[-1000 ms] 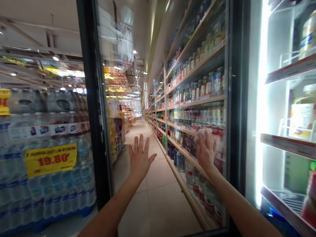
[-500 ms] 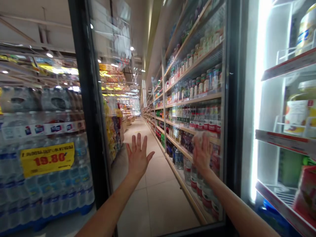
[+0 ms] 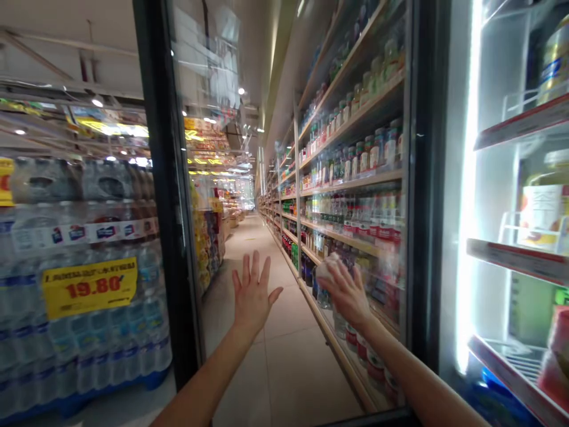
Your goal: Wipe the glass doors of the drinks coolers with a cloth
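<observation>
A glass fridge door (image 3: 231, 178) stands swung out in front of me, framed in black. My left hand (image 3: 252, 295) lies flat on the glass with fingers spread. My right hand (image 3: 345, 289) presses a pale cloth (image 3: 328, 265) against the glass lower right of centre, fingers over it. Through the glass I see the shop aisle and long shelves of bottles (image 3: 355, 154).
The lit fridge interior (image 3: 524, 237) with wire shelves and cartons is at the right. Stacked packs of water bottles (image 3: 84, 308) with a yellow price tag (image 3: 89, 286) stand at the left. A tiled aisle floor (image 3: 284, 356) runs ahead.
My right hand with the cloth has slid down and to the left across the glass. My left hand has stayed flat in nearly the same spot.
</observation>
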### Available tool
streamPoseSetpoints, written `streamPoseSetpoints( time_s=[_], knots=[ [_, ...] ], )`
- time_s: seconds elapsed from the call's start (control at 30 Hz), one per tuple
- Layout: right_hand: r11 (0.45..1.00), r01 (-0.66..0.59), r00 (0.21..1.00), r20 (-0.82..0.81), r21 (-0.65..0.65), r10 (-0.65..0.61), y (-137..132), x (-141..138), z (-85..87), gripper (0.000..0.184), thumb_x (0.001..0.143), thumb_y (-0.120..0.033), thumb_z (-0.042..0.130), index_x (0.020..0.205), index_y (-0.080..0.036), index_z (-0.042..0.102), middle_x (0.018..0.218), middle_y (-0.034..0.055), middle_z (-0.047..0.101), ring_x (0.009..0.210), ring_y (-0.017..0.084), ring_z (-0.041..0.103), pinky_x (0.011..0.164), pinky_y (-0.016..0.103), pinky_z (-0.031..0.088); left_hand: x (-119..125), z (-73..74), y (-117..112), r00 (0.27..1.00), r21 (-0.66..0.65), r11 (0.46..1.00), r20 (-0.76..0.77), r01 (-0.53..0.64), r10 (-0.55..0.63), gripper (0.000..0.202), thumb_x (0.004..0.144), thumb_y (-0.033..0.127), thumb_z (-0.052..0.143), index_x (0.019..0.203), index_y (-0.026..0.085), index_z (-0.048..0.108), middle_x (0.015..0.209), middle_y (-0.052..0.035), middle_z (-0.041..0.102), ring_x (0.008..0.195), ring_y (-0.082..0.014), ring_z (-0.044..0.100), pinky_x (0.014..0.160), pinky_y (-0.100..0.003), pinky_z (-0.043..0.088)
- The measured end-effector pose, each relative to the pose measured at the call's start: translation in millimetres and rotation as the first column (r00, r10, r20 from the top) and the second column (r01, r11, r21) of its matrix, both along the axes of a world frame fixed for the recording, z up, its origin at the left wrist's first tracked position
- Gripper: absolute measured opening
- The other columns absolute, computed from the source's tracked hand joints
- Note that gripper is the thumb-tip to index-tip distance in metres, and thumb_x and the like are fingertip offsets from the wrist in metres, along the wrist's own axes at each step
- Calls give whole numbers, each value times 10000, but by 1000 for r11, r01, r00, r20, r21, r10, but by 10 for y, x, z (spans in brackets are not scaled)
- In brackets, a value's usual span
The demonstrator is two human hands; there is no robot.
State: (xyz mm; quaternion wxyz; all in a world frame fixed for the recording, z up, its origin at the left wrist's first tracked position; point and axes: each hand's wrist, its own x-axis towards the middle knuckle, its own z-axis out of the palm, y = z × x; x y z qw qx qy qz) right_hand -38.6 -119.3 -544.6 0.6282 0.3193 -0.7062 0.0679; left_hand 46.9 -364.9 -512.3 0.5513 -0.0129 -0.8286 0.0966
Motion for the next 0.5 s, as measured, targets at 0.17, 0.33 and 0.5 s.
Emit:
streamPoseSetpoints(
  time_s=[0.17,0.33,0.5],
  knots=[
    [871,146,989,73,-469,-126,-2,-27,27,476,843,-143,430,1309,-241,432,1488,127,205,1361,285,205,1021,534,256,16,-242,-21,1000,-71,997,1,-25,26,597,780,361,605,1321,183,424,1424,-177,312,1341,-354,226,1033,-599,232],
    [1000,2,1000,4,-12,-2,0,-19,27,491,822,-120,467,1247,-367,480,1443,11,341,1350,210,253,1076,490,198,0,-259,-27,1000,-48,999,21,-21,22,580,796,359,583,1328,198,413,1428,-164,308,1345,-337,224,1045,-590,220],
    [857,164,986,112,-489,-124,81,-51,3,528,855,-163,414,1370,-262,350,1495,127,176,1361,305,197,1011,574,259,-1,-252,-32,1000,-34,999,29,-4,5,586,801,361,576,1336,202,398,1431,-163,299,1352,-333,204,1049,-599,196]
  ],
)
